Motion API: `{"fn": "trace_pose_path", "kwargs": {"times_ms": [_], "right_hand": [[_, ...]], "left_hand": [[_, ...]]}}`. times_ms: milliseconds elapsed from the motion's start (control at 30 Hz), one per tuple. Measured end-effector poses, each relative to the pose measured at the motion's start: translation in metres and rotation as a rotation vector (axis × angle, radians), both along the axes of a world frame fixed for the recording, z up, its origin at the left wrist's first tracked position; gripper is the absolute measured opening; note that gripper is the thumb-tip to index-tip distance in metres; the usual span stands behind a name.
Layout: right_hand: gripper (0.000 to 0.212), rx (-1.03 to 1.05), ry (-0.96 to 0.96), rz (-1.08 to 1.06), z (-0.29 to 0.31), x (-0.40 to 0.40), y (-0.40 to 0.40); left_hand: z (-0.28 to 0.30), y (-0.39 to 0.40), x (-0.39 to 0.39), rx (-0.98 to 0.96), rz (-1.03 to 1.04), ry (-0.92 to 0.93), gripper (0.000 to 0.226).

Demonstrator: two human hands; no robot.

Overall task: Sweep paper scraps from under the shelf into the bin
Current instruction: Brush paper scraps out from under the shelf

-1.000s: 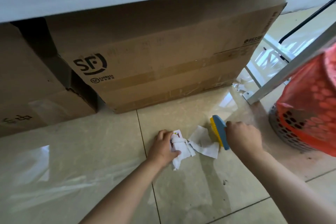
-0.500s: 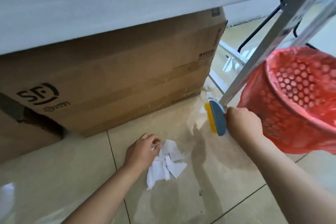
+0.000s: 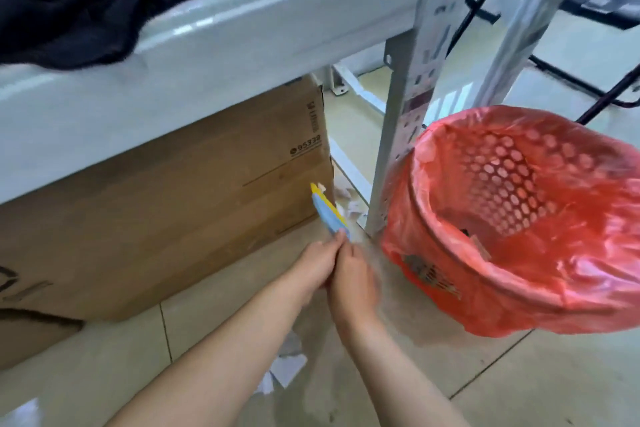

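Both hands meet low in the middle of the view, touching each other at the handle end of the brush [image 3: 328, 210]. The right hand [image 3: 351, 276] has its fingers curled round the handle; the left hand [image 3: 317, 265] lies against it with fingertips on the same handle, though blur makes it hard to say whether the left truly grips or only touches. The brush, blue with yellow bristles, points up and away from the hands toward the corner of the box [image 3: 166, 215], its tip just beside that corner.

Small paper scraps [image 3: 348, 206] lie on the floor [image 3: 519, 378] past the brush, between the box and the shelf post [image 3: 398, 135]. More scraps [image 3: 285, 366] lie on the tiles between the two forearms, well short of the bin.

The bin [image 3: 519, 215], a mesh basket lined with a red bag, stands just right of the post and near the right hand, tilted so its mouth faces the camera. The shelf [image 3: 207, 45] runs above the box, with dark cloth [image 3: 69, 3] lying on it.
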State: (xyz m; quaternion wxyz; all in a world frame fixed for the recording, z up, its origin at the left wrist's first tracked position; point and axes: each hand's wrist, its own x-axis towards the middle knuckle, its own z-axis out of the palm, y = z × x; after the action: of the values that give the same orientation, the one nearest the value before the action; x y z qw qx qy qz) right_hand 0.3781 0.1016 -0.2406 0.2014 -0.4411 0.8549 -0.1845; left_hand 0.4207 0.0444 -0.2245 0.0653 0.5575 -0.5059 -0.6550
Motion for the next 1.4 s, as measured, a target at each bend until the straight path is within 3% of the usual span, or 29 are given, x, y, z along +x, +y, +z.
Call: {"fn": "trace_pose_path", "kwargs": {"times_ms": [100, 200, 300, 400, 467, 533, 633, 800, 967, 1167, 1267, 1400], "right_hand": [[0.044, 0.064, -0.026, 0.108, 0.01, -0.011, 0.004], [0.038, 0.129, 0.022, 0.204, 0.027, -0.025, 0.014], [0.017, -0.085, 0.223, 0.197, 0.064, -0.039, 0.03], [0.01, -0.387, 0.398, 0.14, 0.096, -0.048, 0.048], [0.02, -0.353, 0.584, 0.03, 0.105, -0.055, 0.05], [0.043, -0.178, 0.709, -0.09, 0.096, -0.066, 0.048], [0.069, -0.016, 0.719, -0.086, 0.075, -0.079, 0.05], [0.079, -0.16, 0.693, -0.078, 0.059, -0.097, 0.068], [0.053, -0.314, 0.747, -0.145, 0.053, -0.132, 0.086], [0.045, -0.327, 0.694, -0.243, 0.064, -0.143, 0.08], [0.059, -0.491, 0.472, -0.196, 0.085, -0.113, 0.041], [0.094, -0.572, 0.098, -0.181, 0.1, -0.084, -0.018]], "left_hand": [[-0.005, -0.004, -0.011, -0.035, 0.091, -0.016, 0.028], [-0.012, -0.013, -0.016, -0.097, -0.018, -0.136, 0.037], [-0.019, -0.029, -0.013, -0.306, -0.237, -0.318, 0.042], [-0.02, -0.042, -0.005, -0.511, -0.42, -0.466, 0.04], [-0.018, -0.047, -0.003, -0.642, -0.521, -0.575, 0.037], [-0.013, -0.05, -0.002, -0.757, -0.599, -0.665, 0.036], [-0.009, -0.05, -0.003, -0.906, -0.677, -0.72, 0.034], [-0.01, -0.052, -0.006, -1.021, -0.717, -0.744, 0.029], [-0.011, -0.048, -0.01, -1.107, -0.742, -0.757, 0.027], [-0.014, -0.051, -0.009, -1.116, -0.731, -0.772, 0.022], [-0.016, -0.055, -0.007, -1.133, -0.706, -0.776, 0.015], [-0.014, -0.056, -0.008, -1.165, -0.755, -0.779, 0.014]]}}
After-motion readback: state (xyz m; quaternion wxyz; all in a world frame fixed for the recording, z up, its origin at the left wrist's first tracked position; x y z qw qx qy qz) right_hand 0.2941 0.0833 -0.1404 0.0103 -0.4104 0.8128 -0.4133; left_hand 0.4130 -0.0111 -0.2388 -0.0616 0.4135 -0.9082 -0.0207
